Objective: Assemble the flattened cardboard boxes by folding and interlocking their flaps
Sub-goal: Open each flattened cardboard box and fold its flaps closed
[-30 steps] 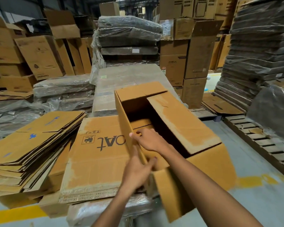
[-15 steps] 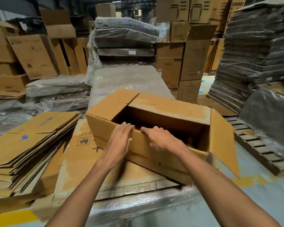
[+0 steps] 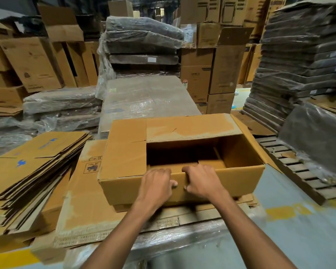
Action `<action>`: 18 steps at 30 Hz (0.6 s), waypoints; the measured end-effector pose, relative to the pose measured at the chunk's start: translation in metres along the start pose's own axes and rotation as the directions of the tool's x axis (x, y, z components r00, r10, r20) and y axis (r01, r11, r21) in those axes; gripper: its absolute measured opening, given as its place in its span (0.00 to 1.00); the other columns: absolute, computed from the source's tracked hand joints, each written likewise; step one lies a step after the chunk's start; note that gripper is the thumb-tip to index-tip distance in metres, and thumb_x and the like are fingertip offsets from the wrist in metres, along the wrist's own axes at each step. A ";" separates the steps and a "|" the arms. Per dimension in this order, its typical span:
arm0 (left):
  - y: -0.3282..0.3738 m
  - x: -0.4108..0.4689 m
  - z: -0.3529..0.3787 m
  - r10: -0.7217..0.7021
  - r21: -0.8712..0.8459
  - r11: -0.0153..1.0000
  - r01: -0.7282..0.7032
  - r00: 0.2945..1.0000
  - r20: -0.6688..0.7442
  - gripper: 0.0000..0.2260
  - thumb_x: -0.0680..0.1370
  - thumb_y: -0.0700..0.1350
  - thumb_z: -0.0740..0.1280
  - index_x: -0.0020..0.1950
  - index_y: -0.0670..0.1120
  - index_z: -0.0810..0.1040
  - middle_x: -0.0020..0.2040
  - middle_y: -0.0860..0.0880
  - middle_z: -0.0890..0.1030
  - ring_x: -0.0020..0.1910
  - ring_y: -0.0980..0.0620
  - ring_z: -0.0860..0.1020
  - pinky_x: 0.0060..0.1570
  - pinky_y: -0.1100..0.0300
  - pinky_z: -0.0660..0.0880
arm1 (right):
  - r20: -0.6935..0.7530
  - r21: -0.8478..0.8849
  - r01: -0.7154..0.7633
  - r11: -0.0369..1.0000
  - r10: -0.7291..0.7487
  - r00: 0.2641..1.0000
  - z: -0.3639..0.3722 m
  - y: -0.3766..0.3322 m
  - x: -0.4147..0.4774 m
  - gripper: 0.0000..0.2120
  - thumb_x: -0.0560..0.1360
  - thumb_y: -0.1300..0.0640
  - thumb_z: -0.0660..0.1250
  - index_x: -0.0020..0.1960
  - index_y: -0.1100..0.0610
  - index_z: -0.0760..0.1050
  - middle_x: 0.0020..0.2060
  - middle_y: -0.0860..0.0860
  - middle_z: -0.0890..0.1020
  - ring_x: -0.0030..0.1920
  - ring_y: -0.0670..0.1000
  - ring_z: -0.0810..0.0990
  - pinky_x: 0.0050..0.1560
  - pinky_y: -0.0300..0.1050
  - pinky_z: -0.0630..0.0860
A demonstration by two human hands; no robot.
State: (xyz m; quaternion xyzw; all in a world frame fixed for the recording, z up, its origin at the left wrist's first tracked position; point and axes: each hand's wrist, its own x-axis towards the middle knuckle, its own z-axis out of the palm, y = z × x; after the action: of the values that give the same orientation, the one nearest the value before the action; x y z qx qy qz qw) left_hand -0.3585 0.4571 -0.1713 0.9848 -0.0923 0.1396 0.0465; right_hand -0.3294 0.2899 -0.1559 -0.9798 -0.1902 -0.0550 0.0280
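- Looking over the warehouse, I see wrapped bundles [image 3: 144, 98] and a stack of flattened boxes [image 3: 27, 171] at left.
- The open box [image 3: 241, 181] sits on a flat printed sheet [image 3: 81, 200], its left flap folded inward.
- Left hand [image 3: 155, 186] and right hand [image 3: 204, 181] both grip its near wall.
- It sat skewed before; now it's square to me.

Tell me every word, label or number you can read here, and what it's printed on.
Nothing reads clearly.
Flat sheet under the open box: upside-down print and a handling symbol, too blurred to read.
Stacked cartons behind: small print, too small to read.
Flattened stack: blue marks, no words.
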 end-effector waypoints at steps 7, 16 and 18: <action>0.001 0.000 -0.019 -0.100 -0.043 0.994 0.098 0.994 -0.051 0.30 0.85 0.61 0.53 0.77 0.40 0.67 0.77 0.41 0.68 0.80 0.45 0.60 0.78 0.54 0.56 | -0.124 0.009 0.018 1.000 -0.017 0.992 0.022 0.007 -0.006 0.09 0.73 0.50 0.68 0.53 0.48 0.78 0.46 0.49 0.86 0.48 0.55 0.82 0.60 0.49 0.73; -0.072 0.010 -0.064 -0.323 0.308 0.877 0.367 0.928 -0.185 0.34 0.83 0.63 0.52 0.82 0.41 0.55 0.81 0.36 0.57 0.82 0.37 0.51 0.79 0.43 0.41 | -0.171 0.012 0.025 1.000 -0.022 0.985 0.030 0.012 -0.004 0.11 0.71 0.51 0.70 0.54 0.48 0.80 0.45 0.48 0.86 0.46 0.53 0.83 0.59 0.48 0.74; -0.098 0.012 -0.062 -0.407 0.337 0.835 0.434 0.901 -0.151 0.36 0.83 0.64 0.52 0.82 0.41 0.56 0.81 0.36 0.56 0.82 0.37 0.50 0.78 0.39 0.40 | -0.180 0.001 0.029 1.000 -0.029 0.983 0.030 0.011 -0.003 0.13 0.72 0.51 0.69 0.56 0.48 0.80 0.45 0.48 0.87 0.47 0.52 0.83 0.58 0.47 0.72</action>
State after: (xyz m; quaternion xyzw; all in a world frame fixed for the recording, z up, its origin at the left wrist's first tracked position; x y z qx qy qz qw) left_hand -0.3449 0.5586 -0.1156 0.9664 0.1554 0.1766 -0.1031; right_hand -0.3253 0.2807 -0.1867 -0.9679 -0.2012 -0.1435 0.0460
